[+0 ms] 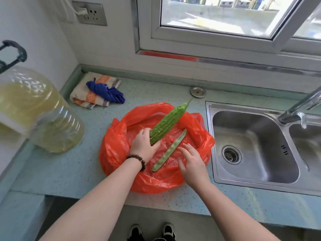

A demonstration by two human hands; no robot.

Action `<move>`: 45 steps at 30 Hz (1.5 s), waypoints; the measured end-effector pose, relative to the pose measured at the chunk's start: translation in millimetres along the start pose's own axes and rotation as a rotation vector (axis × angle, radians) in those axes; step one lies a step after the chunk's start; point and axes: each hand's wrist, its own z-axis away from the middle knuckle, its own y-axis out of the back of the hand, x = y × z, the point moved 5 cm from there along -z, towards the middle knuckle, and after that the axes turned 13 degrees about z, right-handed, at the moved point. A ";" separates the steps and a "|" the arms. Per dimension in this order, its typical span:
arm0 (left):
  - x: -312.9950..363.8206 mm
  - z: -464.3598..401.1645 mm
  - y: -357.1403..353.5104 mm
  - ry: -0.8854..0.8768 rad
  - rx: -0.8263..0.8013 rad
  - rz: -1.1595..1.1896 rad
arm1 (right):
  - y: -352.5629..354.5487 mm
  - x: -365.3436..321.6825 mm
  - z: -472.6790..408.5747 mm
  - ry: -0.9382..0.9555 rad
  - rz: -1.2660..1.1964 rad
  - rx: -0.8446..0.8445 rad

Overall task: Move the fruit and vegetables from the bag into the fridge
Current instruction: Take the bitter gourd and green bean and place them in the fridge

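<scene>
A red plastic bag [119, 150] lies spread open on the blue-green counter. On it rests a bumpy green bitter gourd [166, 121], its stem pointing to the back right. My left hand [143, 146] grips the gourd's near end. A long flat green bean pod [169, 150] lies on the bag beside the gourd. My right hand [192, 163] hovers with straight fingers just right of the pod, fingertips close to it. The fridge is out of view.
A steel sink [251, 146] with a tap [298, 108] is at the right. A large oil jug [34, 108] stands at the left. A folded cloth [83, 94] and a blue bag [106, 93] lie at the back. The counter edge is near my feet.
</scene>
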 end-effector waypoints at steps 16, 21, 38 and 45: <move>18.1 -6.3 76.9 -0.011 0.127 0.360 | -41.1 -13.9 -51.9 0.275 0.330 -0.281; 24.0 2.5 88.9 -0.046 0.148 0.373 | -44.6 -14.4 -53.7 0.313 0.321 -0.187; 123.8 -18.8 121.6 -0.249 0.306 0.506 | 96.7 -41.1 -51.2 -0.123 -0.217 0.460; 176.5 -11.2 74.9 -0.361 0.066 0.570 | 159.2 2.2 15.7 -0.354 -0.145 0.701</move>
